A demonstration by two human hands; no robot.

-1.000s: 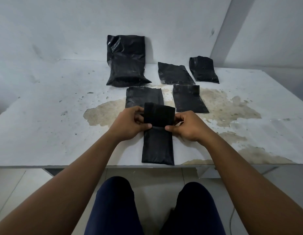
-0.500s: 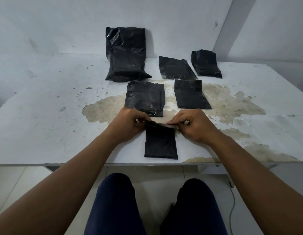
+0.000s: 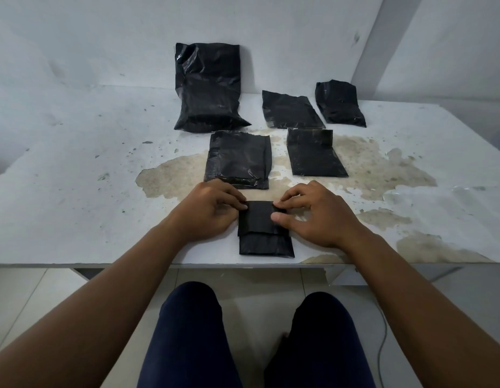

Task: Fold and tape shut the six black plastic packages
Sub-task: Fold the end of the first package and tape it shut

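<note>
A small black plastic package [image 3: 264,231] lies near the table's front edge, its top flap folded down over its body. My left hand [image 3: 208,211] pinches the fold's left corner and my right hand [image 3: 313,214] pins the right side, thumb on the flap. Behind it lie a wider package [image 3: 239,161] and a flat one [image 3: 313,154]. Farther back are two more, one flat [image 3: 289,110] and one tilted at the far right [image 3: 339,103]. The largest package [image 3: 208,88] leans against the wall. No tape is in view.
The white table [image 3: 75,205] is worn, with brown patches of bare surface in the middle and at the right. Its front edge runs just below the held package. My knees in dark trousers and a thin cable on the tiled floor show beneath.
The package's top flap, held upright a second ago, has been folded down toward me and pressed flat. Both hands dropped to the table with it.
</note>
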